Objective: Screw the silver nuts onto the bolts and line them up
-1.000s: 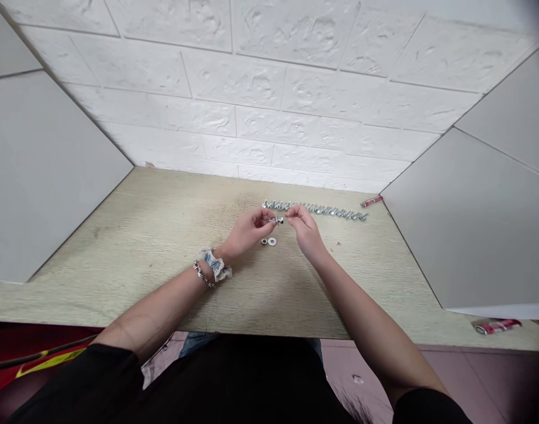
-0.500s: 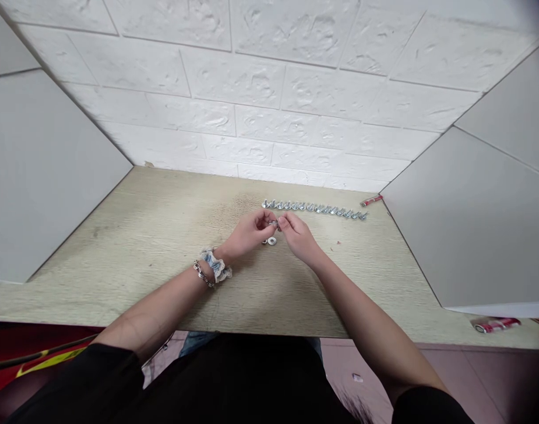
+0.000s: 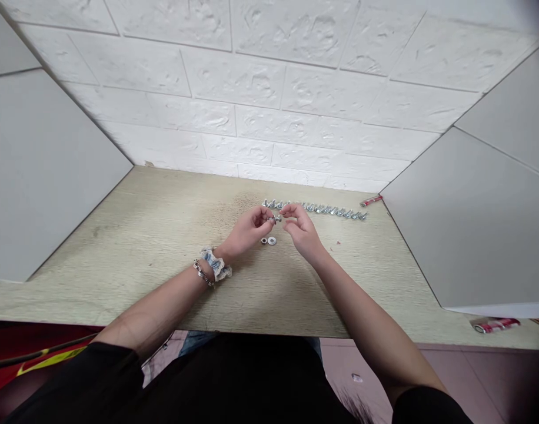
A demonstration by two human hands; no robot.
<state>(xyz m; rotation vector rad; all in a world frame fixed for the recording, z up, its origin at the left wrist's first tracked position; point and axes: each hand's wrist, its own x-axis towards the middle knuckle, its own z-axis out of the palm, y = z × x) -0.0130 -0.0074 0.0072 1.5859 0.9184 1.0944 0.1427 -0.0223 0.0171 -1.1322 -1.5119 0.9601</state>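
Note:
Between the fingertips of my left hand (image 3: 250, 229) is a small metal bolt (image 3: 276, 218), its end sticking out to the right. My right hand (image 3: 303, 231) is just right of the bolt, thumb and fingers apart, nothing seen between them. Below the bolt, a nut (image 3: 263, 241) and a flat round washer (image 3: 272, 241) lie side by side on the wooden table (image 3: 163, 235). Behind my hands runs a row of several bolts with washers (image 3: 325, 209), partly hidden by my right fingers.
A red battery (image 3: 371, 201) lies at the back right by a grey panel (image 3: 472, 235). Another red battery (image 3: 498, 325) is near the front right edge. A second grey panel (image 3: 53, 176) stands on the left. A white brick-patterned wall (image 3: 252, 118) closes the back.
My right fingers have parted and come off the metal piece, lifting slightly. The bolt in my left hand now shows more clearly, and so does the nut below.

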